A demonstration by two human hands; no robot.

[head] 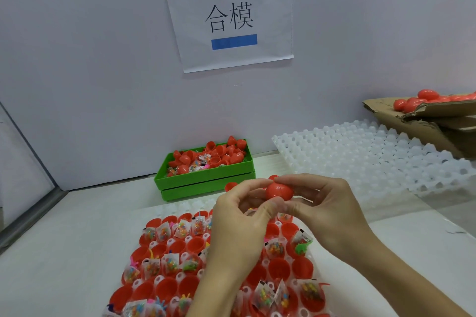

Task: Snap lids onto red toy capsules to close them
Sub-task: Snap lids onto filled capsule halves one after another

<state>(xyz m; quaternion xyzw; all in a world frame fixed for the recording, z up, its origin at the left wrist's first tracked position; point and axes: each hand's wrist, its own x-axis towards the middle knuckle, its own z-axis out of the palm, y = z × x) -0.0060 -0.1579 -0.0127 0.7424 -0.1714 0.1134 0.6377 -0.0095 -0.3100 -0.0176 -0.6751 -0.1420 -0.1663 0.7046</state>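
A person's left hand (239,216) and right hand (327,211) meet above the white tabletop (64,252), fingers (296,183) of both clamped around one red capsule (279,191) held in mid-air between them. Directly below, at the near edge, a white tray (307,260) holds rows of open red capsule halves (167,288), many stuffed with small packets of coloured toys (170,264). Farther back, a green bin (206,180) against the wall is heaped with loose red lids (213,147). To the far right lie an empty white tray (373,159) and a cardboard box (422,113) of closed capsules (427,95). A paper sign (229,17) hangs on the wall.
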